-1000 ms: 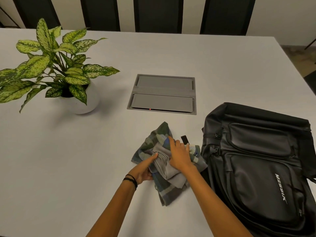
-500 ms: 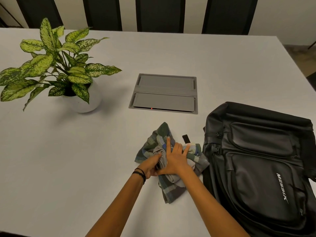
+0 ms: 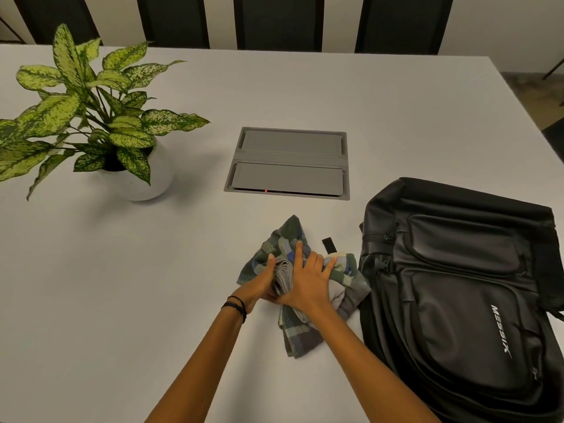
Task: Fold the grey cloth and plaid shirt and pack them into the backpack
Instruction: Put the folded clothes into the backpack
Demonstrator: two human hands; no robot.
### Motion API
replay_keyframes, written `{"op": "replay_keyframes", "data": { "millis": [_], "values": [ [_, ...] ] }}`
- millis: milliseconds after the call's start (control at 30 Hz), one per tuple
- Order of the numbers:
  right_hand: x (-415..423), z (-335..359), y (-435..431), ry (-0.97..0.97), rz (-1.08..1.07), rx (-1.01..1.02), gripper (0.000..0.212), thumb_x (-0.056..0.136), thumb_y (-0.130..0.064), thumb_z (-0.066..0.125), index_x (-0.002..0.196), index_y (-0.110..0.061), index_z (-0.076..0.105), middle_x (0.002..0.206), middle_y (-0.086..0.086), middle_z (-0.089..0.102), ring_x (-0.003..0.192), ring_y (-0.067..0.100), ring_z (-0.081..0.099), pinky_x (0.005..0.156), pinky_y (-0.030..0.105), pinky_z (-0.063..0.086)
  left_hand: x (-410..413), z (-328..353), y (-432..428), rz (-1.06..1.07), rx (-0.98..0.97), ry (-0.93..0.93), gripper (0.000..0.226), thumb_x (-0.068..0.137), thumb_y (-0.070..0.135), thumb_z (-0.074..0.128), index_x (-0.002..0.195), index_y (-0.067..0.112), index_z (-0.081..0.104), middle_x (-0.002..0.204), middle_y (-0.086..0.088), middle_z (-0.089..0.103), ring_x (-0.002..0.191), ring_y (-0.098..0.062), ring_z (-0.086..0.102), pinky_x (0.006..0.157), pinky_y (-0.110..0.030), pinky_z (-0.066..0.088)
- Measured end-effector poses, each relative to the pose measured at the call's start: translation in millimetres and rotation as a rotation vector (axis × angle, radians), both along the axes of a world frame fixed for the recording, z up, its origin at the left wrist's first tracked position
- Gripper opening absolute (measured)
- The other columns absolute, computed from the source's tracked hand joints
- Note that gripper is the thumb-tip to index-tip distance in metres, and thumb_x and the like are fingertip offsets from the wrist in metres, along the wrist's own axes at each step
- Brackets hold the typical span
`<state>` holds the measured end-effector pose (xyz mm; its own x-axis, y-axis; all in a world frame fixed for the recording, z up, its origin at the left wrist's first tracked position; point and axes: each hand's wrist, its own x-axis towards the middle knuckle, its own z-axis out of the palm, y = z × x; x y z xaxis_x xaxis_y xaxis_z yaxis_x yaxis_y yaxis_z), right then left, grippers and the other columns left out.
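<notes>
On the white surface [image 3: 122,300], just left of the backpack [image 3: 457,285], the grey cloth [image 3: 283,277] lies bunched on the plaid shirt [image 3: 297,334], left hand [image 3: 259,285] gripping the cloth's folds, right hand [image 3: 308,282] spread flat on top; both look light and limp, so best pinched at the folded edges.

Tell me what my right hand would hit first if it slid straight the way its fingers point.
The right hand lies on the shirt, fingers pointing away. Straight on, it first crosses the shirt's far corner, then bare table, then probably the grey panel.
</notes>
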<state>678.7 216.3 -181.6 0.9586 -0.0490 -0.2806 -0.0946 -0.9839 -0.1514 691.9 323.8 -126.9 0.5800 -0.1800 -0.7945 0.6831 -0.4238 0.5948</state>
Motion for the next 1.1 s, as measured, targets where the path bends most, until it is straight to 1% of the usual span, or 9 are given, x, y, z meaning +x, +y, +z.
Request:
{"op": "replay_keyframes", "data": {
  "millis": [100, 233, 367, 433, 533, 667, 767, 933, 1100],
  "values": [
    [2, -2, -4, -0.100, -0.050, 0.022, 0.128, 0.049, -0.076, 0.068, 0.146, -0.008, 0.020, 0.122, 0.023, 0.052, 0.115, 0.036, 0.048, 0.105, 0.062, 0.022, 2, -8, 23, -0.094, 0.031, 0.019, 0.073, 0.093, 0.059, 0.005, 0.130, 0.015, 0.050, 0.115, -0.011, 0.065, 0.107, -0.021, 0.060, 0.111, -0.051, 0.024],
    [2, 5, -11, -0.038, -0.059, 0.122, 0.113, 0.068, -0.065, 0.062, 0.148, -0.014, 0.001, 0.139, 0.016, 0.034, 0.132, 0.032, 0.028, 0.113, 0.054, 0.005, 4, -27, 51, -0.021, 0.053, -0.049, 0.053, 0.096, 0.054, 0.021, 0.100, 0.020, 0.062, 0.078, 0.006, 0.072, 0.086, -0.014, 0.064, 0.105, -0.049, 0.036],
    [-1, 9, -11, -0.057, -0.077, 0.157, 0.110, 0.070, -0.063, 0.062, 0.147, -0.016, 0.000, 0.142, 0.014, 0.032, 0.135, 0.030, 0.024, 0.113, 0.053, 0.001, -6, -48, 52, 0.193, 0.049, -0.054, 0.055, 0.097, 0.050, 0.028, 0.130, 0.008, 0.040, 0.115, -0.014, 0.061, 0.098, -0.025, 0.057, 0.094, -0.043, 0.043],
    [-2, 9, -12, -0.074, -0.089, 0.172, 0.108, 0.071, -0.063, 0.061, 0.147, -0.017, 0.000, 0.144, 0.013, 0.031, 0.136, 0.030, 0.023, 0.113, 0.053, 0.000, -14, -55, 43, 0.316, 0.039, -0.058, 0.057, 0.097, 0.049, 0.029, 0.134, 0.006, 0.032, 0.127, -0.019, 0.052, 0.100, -0.027, 0.054, 0.089, -0.042, 0.044],
    [-6, 11, -12, -0.122, -0.111, 0.210, 0.106, 0.073, -0.064, 0.059, 0.147, -0.017, 0.000, 0.144, 0.013, 0.031, 0.136, 0.029, 0.023, 0.113, 0.053, -0.001, -22, -62, 29, 0.500, -0.043, -0.073, 0.051, 0.098, 0.047, 0.027, 0.128, 0.007, 0.034, 0.121, -0.017, 0.053, 0.094, -0.026, 0.055, 0.083, -0.039, 0.047],
    [-9, 18, -11, -0.185, -0.148, 0.249, 0.104, 0.075, -0.062, 0.058, 0.148, -0.017, -0.001, 0.147, 0.012, 0.028, 0.139, 0.028, 0.020, 0.114, 0.051, -0.004, -25, -62, 17, 0.679, -0.121, -0.157, 0.034, 0.099, 0.040, 0.032, 0.120, 0.014, 0.029, 0.109, -0.014, 0.054, 0.080, -0.019, 0.057, 0.064, -0.027, 0.047],
    [-11, 25, -12, -0.264, -0.162, 0.266, 0.105, 0.074, -0.062, 0.060, 0.148, -0.019, -0.001, 0.146, 0.013, 0.031, 0.138, 0.030, 0.023, 0.114, 0.050, -0.004, -22, -59, 14, 0.692, -0.154, -0.241, 0.039, 0.101, 0.035, 0.030, 0.133, 0.013, 0.028, 0.114, -0.014, 0.054, 0.092, -0.025, 0.057, 0.071, -0.029, 0.049],
    [-13, 36, -12, -0.528, -0.173, 0.146, 0.112, 0.056, -0.064, 0.072, 0.142, -0.014, 0.021, 0.116, 0.015, 0.058, 0.113, 0.033, 0.055, 0.106, 0.055, 0.015, -15, -52, 12, 0.669, -0.155, -0.407, 0.036, 0.102, 0.031, 0.028, 0.132, 0.014, 0.035, 0.118, -0.014, 0.054, 0.100, -0.026, 0.056, 0.076, -0.025, 0.049],
    [-20, 62, -22, -0.718, -0.171, 0.134, 0.109, 0.057, -0.063, 0.071, 0.142, -0.013, 0.023, 0.119, 0.015, 0.056, 0.116, 0.033, 0.052, 0.108, 0.054, 0.015, -11, -33, -1, 0.665, -0.217, -0.582, 0.037, 0.102, 0.026, 0.026, 0.136, 0.014, 0.032, 0.117, -0.006, 0.050, 0.103, -0.023, 0.054, 0.089, -0.033, 0.047]
  ]
}}
